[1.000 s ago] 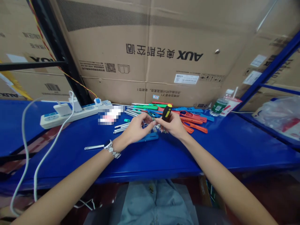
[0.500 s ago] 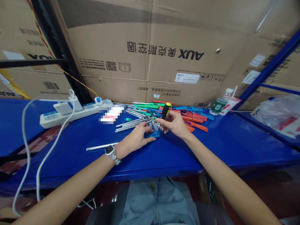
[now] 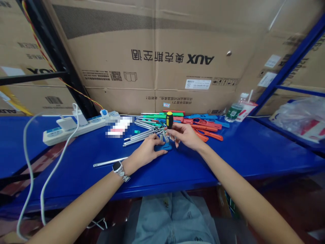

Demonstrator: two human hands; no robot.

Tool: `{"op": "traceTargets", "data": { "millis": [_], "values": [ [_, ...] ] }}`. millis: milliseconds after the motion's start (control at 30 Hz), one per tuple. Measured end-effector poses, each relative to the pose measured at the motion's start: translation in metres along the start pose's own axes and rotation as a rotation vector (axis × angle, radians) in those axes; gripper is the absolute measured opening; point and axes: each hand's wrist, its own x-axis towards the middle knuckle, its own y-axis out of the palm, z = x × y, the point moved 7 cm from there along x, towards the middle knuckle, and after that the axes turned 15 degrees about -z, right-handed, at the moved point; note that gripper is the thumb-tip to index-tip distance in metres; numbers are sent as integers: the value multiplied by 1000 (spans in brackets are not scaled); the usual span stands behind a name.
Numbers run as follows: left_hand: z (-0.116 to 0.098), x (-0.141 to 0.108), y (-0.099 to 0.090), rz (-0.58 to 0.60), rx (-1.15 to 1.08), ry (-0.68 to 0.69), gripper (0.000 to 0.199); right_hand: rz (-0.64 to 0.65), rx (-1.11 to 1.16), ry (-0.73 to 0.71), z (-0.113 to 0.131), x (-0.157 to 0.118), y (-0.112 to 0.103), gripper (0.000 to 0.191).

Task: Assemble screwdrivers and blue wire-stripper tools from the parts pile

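My left hand (image 3: pixel 146 150) is closed on a blue plastic handle (image 3: pixel 166 146), fingers behind it and thumb along its near side, low over the table. In my right hand (image 3: pixel 188 136) is a small screwdriver (image 3: pixel 169 120) with a black and yellow grip. It stands nearly upright just above the blue handle; its tip is too small to make out. Behind both hands lies a pile of silver metal tubes (image 3: pixel 143 132) and orange plastic handles (image 3: pixel 213 135), with green handles (image 3: pixel 154 116) and blue ones among them. A single metal tube (image 3: pixel 108 162) lies left of my left hand, partly hidden by the wrist.
A white power strip (image 3: pixel 63 132) with plugs and cables is on the left of the blue table (image 3: pixel 213 162). A bottle (image 3: pixel 235 110) and a cup (image 3: pixel 245 112) stand at the back right. Large cardboard (image 3: pixel 114 40) rises behind. A plastic bag (image 3: pixel 302 118) sits far right.
The screwdriver has shifted left and become more upright over the blue handle, with my right hand moving along. My left hand keeps its hold. The whole view has turned slightly.
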Motion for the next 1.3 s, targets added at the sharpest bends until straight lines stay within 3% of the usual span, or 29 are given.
{"op": "traceTargets", "data": {
  "millis": [200, 500, 667, 833, 933, 1067, 1200, 1300],
  "values": [
    [-4, 0, -1, -1, 1, 8, 28, -207, 44, -30, -10, 9, 5, 60],
    [0, 0, 1, 12, 5, 16, 31, -10, 31, -6, -1, 1, -1, 45],
    [-2, 0, 1, 10, 21, 39, 30, -175, -9, -65, -4, 6, -4, 46],
    [-5, 0, 1, 23, 41, 50, 30, -258, -4, -72, -9, 2, 4, 52],
    [-7, 0, 2, 29, 63, 47, 34, -343, -47, -117, -1, 0, -10, 43],
    [-14, -1, 7, 46, 48, 66, 36, -461, -402, -120, 5, -6, -45, 41],
    [-27, -1, 9, 53, 52, 132, 38, -419, -1014, 17, -9, -20, -69, 38],
    [-34, -2, -1, 22, 107, 199, 41, -377, -1248, 88, -16, -30, -75, 35]
  ]
}}
